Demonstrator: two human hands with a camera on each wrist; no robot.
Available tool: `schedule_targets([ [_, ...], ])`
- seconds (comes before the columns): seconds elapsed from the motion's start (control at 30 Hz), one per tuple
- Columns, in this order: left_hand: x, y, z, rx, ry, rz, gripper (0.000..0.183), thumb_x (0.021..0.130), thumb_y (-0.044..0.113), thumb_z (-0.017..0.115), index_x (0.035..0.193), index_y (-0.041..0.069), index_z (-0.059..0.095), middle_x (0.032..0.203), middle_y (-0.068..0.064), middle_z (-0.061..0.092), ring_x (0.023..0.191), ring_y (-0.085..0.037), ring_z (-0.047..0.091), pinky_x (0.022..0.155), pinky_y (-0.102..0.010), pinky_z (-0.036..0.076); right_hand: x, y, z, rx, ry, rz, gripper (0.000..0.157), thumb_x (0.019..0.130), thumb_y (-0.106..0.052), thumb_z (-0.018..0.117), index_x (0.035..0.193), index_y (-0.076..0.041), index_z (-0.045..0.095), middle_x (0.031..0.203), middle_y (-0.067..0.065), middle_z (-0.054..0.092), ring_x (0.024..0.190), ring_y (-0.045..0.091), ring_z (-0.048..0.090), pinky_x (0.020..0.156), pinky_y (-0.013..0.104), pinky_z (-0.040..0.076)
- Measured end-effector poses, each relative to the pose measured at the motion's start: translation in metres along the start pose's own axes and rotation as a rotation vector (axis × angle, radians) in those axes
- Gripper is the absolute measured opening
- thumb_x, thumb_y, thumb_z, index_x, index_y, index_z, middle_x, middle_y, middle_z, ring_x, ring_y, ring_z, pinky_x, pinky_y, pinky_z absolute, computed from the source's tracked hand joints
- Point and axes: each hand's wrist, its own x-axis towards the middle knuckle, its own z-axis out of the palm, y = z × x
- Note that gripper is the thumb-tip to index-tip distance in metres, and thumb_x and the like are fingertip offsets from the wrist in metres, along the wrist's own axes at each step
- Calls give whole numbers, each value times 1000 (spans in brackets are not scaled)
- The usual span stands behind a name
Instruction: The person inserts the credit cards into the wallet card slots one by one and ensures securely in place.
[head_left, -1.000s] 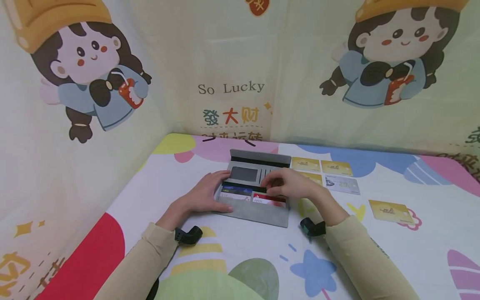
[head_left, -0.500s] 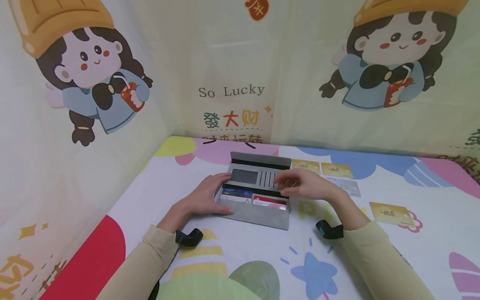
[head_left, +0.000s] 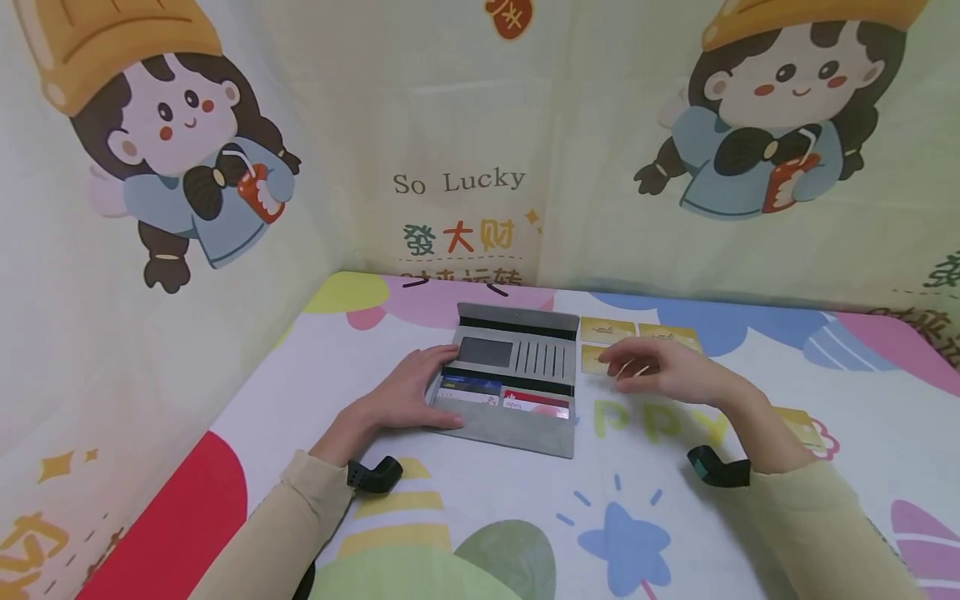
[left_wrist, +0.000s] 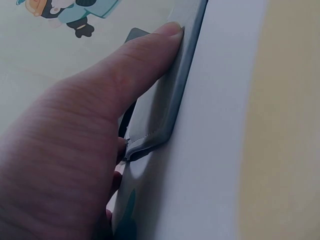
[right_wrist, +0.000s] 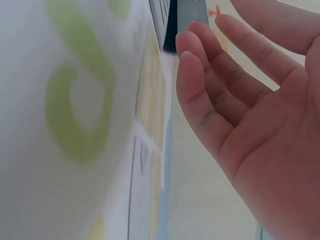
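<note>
An open grey wallet (head_left: 517, 437) lies on the table with its slots facing up. A blue-topped card (head_left: 470, 386) and a red-topped card (head_left: 536, 403) stick out of its lower pocket. My left hand (head_left: 407, 390) holds the wallet's left side; in the left wrist view, the thumb (left_wrist: 150, 47) presses on its front part and the other fingers are mostly hidden. To the right of the wallet, my right hand (head_left: 675, 371) hovers with loosely bent fingers and nothing in them. Below and behind it lie gold cards (head_left: 607, 331), partly covered from view.
One more gold card (head_left: 802, 425) lies farther right, partly behind the right wrist. The table is covered with a colourful patterned cloth (head_left: 517, 517). Printed fabric walls (head_left: 465, 108) rise at the back and left.
My right hand has moved from the wallet's slots rightward to above the loose cards, uncovering the slots. My left hand has stayed on the wallet's left side.
</note>
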Motion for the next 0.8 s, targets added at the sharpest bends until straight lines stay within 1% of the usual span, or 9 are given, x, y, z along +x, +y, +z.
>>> schedule_targets([
  [0.1, 0, 0, 1, -3, -4, -3, 105, 74, 54, 82, 155, 5, 37, 161, -8, 33, 146, -31, 27, 119, -50, 21, -13, 3, -8, -9, 13, 55, 40, 92, -11, 74, 130, -2, 63, 110, 9, 66, 98, 23, 64, 87, 31, 53],
  [0.2, 1, 1, 0, -3, -6, -11, 106, 73, 55, 82, 155, 6, 37, 161, -8, 33, 146, -30, 26, 119, -51, 21, -26, 7, -16, -46, 35, 101, 41, 93, -15, 74, 131, -4, 62, 112, 6, 66, 100, 21, 62, 87, 30, 51],
  [0.27, 1, 0, 0, 1, -5, -14, 106, 73, 56, 82, 155, 7, 37, 161, -7, 32, 146, -30, 26, 119, -51, 21, -34, 10, -21, -72, 55, 111, 40, 93, -16, 74, 131, -4, 63, 111, 4, 66, 100, 19, 61, 86, 28, 49],
  [0.4, 0, -1, -1, 11, -6, -16, 106, 73, 56, 82, 155, 7, 37, 161, -7, 32, 146, -29, 26, 119, -50, 21, -49, 17, -30, -91, 83, 116, 41, 93, -14, 74, 130, -2, 63, 111, 4, 66, 99, 14, 62, 83, 25, 50],
  [0.63, -1, 1, -3, 9, -4, -11, 106, 73, 54, 83, 155, 5, 37, 161, -9, 33, 146, -31, 27, 118, -51, 22, -74, 28, -46, -116, 121, 167, 44, 93, -14, 74, 133, -1, 61, 115, 8, 66, 99, 9, 62, 80, 23, 52],
  [0.8, 0, 1, -1, 7, -11, -18, 106, 73, 54, 82, 155, 6, 36, 161, -8, 32, 147, -30, 25, 119, -51, 21, -94, 42, -55, -125, 134, 191, 46, 93, -12, 73, 135, 0, 58, 117, 10, 64, 100, 4, 61, 77, 23, 54],
])
